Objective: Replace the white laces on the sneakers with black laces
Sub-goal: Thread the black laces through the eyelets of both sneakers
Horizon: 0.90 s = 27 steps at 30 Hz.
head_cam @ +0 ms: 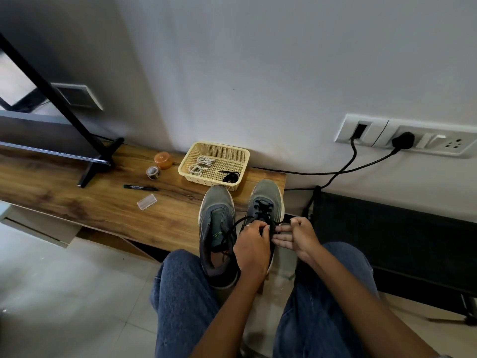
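Just in front of the basket [215,161], where the white laces [200,164] lie discarded, both sneakers rest, and the left hand [251,244] and right hand [296,236] each pinch the black lace [262,206] on the right-side sneaker [265,202], apparently to tighten it.

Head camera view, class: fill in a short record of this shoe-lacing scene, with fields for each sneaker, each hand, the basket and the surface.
right sneaker: grey, black lace threaded through its front eyelets
left sneaker: grey, no lace in its eyelets; loose black lace ends lie across it
left hand: grips the black lace over the right sneaker
right hand: pinches the black lace
basket: cream plastic, holding two white laces and a coiled black lace
surface: wooden bench
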### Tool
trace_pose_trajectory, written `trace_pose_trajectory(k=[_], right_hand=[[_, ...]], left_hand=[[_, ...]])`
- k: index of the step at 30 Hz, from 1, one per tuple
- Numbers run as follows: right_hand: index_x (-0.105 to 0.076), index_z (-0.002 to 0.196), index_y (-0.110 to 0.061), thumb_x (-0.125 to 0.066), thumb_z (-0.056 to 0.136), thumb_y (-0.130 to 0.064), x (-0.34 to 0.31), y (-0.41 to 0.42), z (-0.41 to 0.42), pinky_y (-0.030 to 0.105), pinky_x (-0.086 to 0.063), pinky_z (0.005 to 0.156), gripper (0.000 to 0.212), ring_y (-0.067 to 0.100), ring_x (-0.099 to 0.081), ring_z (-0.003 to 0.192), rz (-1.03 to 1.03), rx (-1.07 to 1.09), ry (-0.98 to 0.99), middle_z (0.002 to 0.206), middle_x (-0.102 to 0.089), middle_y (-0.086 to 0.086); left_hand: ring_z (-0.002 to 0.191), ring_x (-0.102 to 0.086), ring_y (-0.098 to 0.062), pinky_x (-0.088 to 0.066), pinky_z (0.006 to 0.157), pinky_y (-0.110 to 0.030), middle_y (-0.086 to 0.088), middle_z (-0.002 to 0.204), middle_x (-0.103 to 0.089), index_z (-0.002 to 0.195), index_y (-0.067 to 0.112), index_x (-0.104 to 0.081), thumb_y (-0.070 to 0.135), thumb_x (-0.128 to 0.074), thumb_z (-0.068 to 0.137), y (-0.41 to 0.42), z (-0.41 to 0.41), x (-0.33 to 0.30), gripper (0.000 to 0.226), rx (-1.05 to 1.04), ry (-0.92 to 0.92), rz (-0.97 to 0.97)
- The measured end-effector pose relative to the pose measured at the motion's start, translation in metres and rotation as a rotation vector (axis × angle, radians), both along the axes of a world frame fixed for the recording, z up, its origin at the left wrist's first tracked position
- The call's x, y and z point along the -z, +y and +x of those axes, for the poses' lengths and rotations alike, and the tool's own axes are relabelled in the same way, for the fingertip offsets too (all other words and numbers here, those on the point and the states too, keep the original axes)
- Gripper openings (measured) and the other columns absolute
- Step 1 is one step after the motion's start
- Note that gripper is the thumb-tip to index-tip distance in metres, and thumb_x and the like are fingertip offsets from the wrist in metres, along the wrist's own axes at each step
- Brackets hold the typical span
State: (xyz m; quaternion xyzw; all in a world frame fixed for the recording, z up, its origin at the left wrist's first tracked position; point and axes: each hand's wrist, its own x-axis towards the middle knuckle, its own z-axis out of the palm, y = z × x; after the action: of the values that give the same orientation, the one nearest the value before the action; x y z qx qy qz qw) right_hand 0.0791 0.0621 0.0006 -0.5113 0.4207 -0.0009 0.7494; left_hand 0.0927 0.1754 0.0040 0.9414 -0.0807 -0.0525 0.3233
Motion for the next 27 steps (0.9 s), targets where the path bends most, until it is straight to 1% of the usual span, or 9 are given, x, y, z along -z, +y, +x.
trace_pose_trajectory(k=[3,7,10,12,15,17,20,25,27], right_hand=[[-0.032,0.117,-0.006,-0.019,0.106,-0.016,-0.004,0.001,0.001,0.048,-0.053,0.071,0.019,0.042,-0.063,0.086,0.079,0.077,-0.019,0.087,-0.059,0.02],[-0.034,0.128,0.007,-0.014,0.106,-0.021,-0.001,-0.002,0.003,0.043,-0.057,0.058,0.041,0.034,-0.065,0.072,0.102,0.091,0.024,0.088,-0.062,0.021],[-0.034,0.128,0.016,-0.01,0.105,-0.024,0.001,-0.002,0.003,0.044,-0.055,0.071,0.051,0.035,-0.063,0.073,0.119,0.099,0.038,0.101,-0.06,0.029],[-0.034,0.126,0.008,-0.012,0.105,-0.023,-0.001,-0.001,0.003,0.047,-0.054,0.073,0.043,0.037,-0.063,0.077,0.111,0.119,0.02,0.1,-0.059,0.027],[-0.039,0.112,-0.007,-0.024,0.105,-0.02,-0.009,-0.002,0.005,0.045,-0.057,0.065,0.021,0.031,-0.068,0.079,0.031,0.111,-0.036,0.098,-0.062,0.02],[-0.043,0.104,-0.008,-0.032,0.104,-0.018,-0.014,-0.005,0.009,0.033,-0.057,0.06,0.014,0.021,-0.068,0.077,-0.102,0.079,-0.036,0.095,-0.063,0.012],[-0.046,0.096,-0.012,-0.036,0.102,-0.018,-0.021,-0.003,0.013,0.02,-0.051,0.054,0.013,0.012,-0.066,0.073,-0.257,0.017,-0.044,0.096,-0.068,0.008],[-0.045,0.088,-0.013,-0.036,0.102,-0.015,-0.024,0.009,0.007,0.018,-0.051,0.056,0.018,0.011,-0.064,0.076,-0.196,0.029,-0.105,0.089,-0.067,0.006],[-0.046,0.087,-0.013,-0.036,0.103,-0.014,-0.025,0.011,0.003,0.021,-0.052,0.061,0.019,0.011,-0.064,0.079,-0.176,0.042,-0.125,0.088,-0.067,0.004]], left_hand=[[0.096,-0.063,-0.015,-0.048,0.074,-0.029,0.002,0.107,-0.067,0.116,0.024,-0.063,0.033,-0.049,0.098,0.006,0.002,0.0,0.025,0.046,-0.03,0.056],[0.097,-0.062,-0.016,-0.046,0.075,-0.027,0.0,0.108,-0.067,0.118,0.02,-0.062,0.028,-0.046,0.099,0.012,0.005,0.001,0.026,0.11,-0.047,0.124],[0.096,-0.063,-0.017,-0.047,0.073,-0.028,-0.001,0.107,-0.067,0.118,0.019,-0.061,0.029,-0.044,0.1,0.012,0.006,-0.001,0.027,0.11,-0.046,0.136],[0.095,-0.063,-0.017,-0.047,0.072,-0.027,-0.002,0.108,-0.067,0.119,0.019,-0.061,0.029,-0.044,0.1,0.011,0.006,-0.001,0.027,0.098,-0.053,0.119],[0.095,-0.061,-0.021,-0.049,0.072,-0.031,-0.004,0.106,-0.064,0.119,0.018,-0.06,0.026,-0.055,0.094,0.012,0.003,-0.001,0.026,0.085,-0.159,0.102],[0.094,-0.059,-0.022,-0.049,0.074,-0.037,-0.002,0.103,-0.063,0.109,0.021,-0.062,0.029,-0.068,0.083,0.013,0.0,0.008,0.028,0.09,-0.341,0.18],[0.093,-0.057,-0.02,-0.037,0.082,-0.039,0.002,0.094,-0.063,0.095,0.024,-0.065,0.041,-0.072,0.076,0.013,-0.007,0.017,0.026,0.131,-0.496,0.367],[0.089,-0.06,-0.024,-0.03,0.082,-0.042,0.0,0.073,-0.067,0.075,0.02,-0.071,0.05,-0.075,0.072,0.002,-0.002,0.013,0.03,0.127,-0.41,0.478],[0.085,-0.059,-0.023,-0.029,0.083,-0.041,0.001,0.066,-0.066,0.066,0.021,-0.071,0.05,-0.076,0.071,-0.002,0.002,0.008,0.03,0.119,-0.372,0.488]])
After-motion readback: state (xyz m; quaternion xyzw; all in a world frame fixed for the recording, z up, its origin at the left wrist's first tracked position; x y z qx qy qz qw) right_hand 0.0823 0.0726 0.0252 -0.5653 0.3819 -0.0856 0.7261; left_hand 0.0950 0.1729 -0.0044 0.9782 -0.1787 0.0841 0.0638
